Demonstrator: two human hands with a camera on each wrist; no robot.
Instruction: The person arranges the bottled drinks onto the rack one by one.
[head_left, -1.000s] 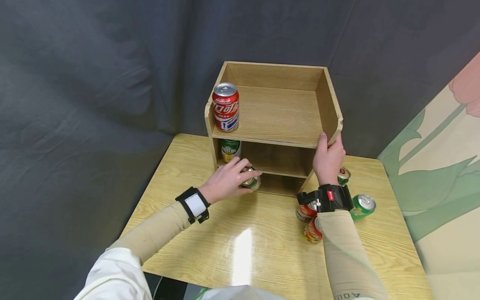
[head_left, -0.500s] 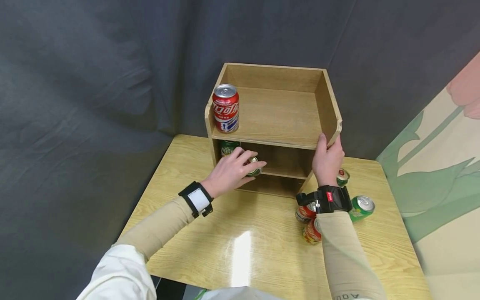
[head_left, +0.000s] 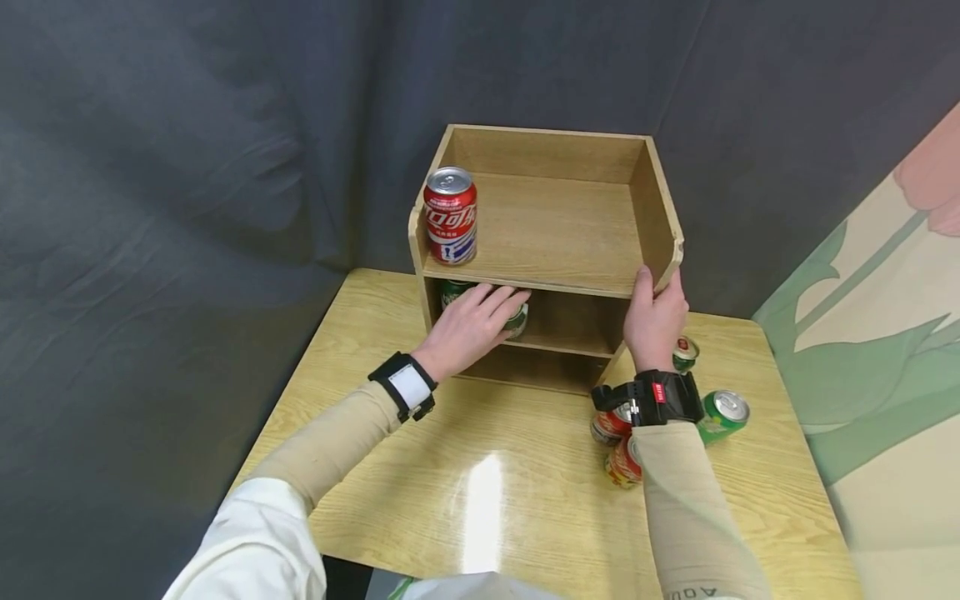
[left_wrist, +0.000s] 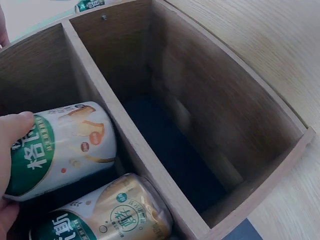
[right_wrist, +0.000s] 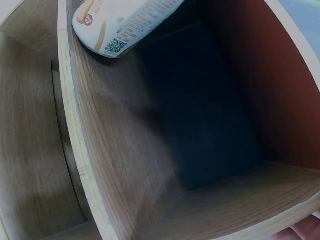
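Note:
My left hand (head_left: 468, 329) is at the middle compartment of a wooden shelf unit (head_left: 555, 221). It grips a green-and-white drink can (left_wrist: 82, 142), whose base stands on the middle board; the left wrist view shows the thumb and a finger around it. Beside this one, at the compartment's left end, is a second can with a green-and-gold label (left_wrist: 122, 212), mostly covered by the hand in the head view. My right hand (head_left: 657, 325) holds the front edge of the unit's right side panel. On the top board, at the left, stands a red cola can (head_left: 451, 218).
Several cans are on the table (head_left: 405, 500) by my right forearm: two red ones (head_left: 624, 462), a green one (head_left: 724, 414) and a dark green one (head_left: 686, 353). Dark cloth (head_left: 225, 167) hangs behind the unit. A painted panel (head_left: 877, 333) borders the right side.
My left hand has lifted the green-and-white can from in front of the lower compartment up and into the middle one. The right hand keeps its grip on the side panel.

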